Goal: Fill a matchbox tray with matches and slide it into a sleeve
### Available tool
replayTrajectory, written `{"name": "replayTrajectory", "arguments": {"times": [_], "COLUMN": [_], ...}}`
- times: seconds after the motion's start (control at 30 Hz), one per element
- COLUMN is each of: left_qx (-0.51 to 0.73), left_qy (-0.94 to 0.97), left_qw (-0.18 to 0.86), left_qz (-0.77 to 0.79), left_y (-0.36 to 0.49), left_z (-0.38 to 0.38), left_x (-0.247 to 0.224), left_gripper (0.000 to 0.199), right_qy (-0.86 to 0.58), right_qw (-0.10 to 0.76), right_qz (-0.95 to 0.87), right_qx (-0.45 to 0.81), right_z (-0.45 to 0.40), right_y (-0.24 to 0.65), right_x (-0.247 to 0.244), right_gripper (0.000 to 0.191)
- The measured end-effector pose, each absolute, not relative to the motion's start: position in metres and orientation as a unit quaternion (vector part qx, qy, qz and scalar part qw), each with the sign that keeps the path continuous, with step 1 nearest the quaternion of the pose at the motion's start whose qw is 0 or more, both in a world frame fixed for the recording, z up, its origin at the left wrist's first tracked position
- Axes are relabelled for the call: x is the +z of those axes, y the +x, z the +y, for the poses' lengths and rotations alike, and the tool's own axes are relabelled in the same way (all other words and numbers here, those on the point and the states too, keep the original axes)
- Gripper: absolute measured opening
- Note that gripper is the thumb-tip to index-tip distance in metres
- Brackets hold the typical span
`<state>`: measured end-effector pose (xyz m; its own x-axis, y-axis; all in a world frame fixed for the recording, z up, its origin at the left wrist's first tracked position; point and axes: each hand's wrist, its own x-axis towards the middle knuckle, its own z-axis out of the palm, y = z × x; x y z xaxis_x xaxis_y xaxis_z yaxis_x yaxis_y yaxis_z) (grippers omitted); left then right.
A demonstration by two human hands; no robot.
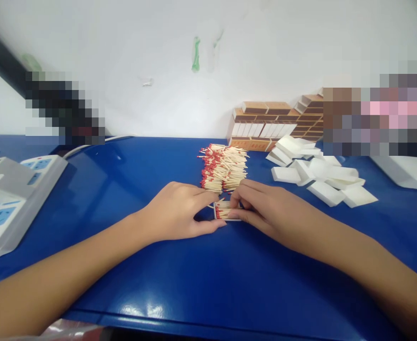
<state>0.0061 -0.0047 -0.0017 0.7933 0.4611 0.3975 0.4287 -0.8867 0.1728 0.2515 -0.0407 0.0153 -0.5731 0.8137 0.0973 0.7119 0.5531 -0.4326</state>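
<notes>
A small white matchbox tray (232, 219) with red-headed matches (222, 211) in it lies on the blue table. My left hand (185, 210) grips the tray's left end between thumb and fingers. At the other end, my right hand (256, 206) has its fingers bent down into the tray, pressed on the matches; its fingertips are partly hidden, so I cannot tell if it pinches any. Just behind the tray is a large heap of loose matches (226, 166), red heads mostly to the left.
Several white inner trays (322, 175) lie in a loose pile to the right. Stacked brown matchboxes (265, 113) stand against the wall. A grey-white device with blue panels (34, 189) sits at the left. The table's front edge (158, 324) runs below my arms.
</notes>
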Motion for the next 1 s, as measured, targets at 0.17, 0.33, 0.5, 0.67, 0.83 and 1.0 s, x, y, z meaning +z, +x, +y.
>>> {"name": "replayTrajectory", "arguments": {"times": [0.17,0.33,0.5,0.67,0.83,1.0], "left_qx": [0.218,0.218,0.217,0.209,0.214,0.215], "left_qy": [0.945,0.943,0.944,0.943,0.944,0.944], "left_qw": [0.042,0.044,0.043,0.052,0.038,0.040], "left_qz": [0.242,0.248,0.245,0.252,0.248,0.249], "left_y": [0.006,0.005,0.006,0.006,0.005,0.006], "left_z": [-0.004,-0.003,-0.003,-0.003,-0.004,-0.004], "left_x": [-0.001,-0.002,-0.003,-0.002,-0.002,-0.002], "left_gripper": [0.033,0.036,0.035,0.034,0.035,0.035], "right_qy": [-0.437,-0.431,-0.415,-0.424,-0.428,-0.427], "right_qw": [0.145,0.144,0.163,0.170,0.155,0.153], "right_qz": [-0.871,-0.872,-0.876,-0.870,-0.870,-0.872], "right_qx": [0.169,0.180,0.182,0.184,0.189,0.182], "right_z": [-0.038,-0.035,-0.037,-0.039,-0.038,-0.035], "right_y": [0.261,0.263,0.261,0.258,0.260,0.262], "right_x": [0.018,0.019,0.015,0.013,0.016,0.019], "right_gripper": [0.012,0.010,0.013,0.013,0.011,0.013]}}
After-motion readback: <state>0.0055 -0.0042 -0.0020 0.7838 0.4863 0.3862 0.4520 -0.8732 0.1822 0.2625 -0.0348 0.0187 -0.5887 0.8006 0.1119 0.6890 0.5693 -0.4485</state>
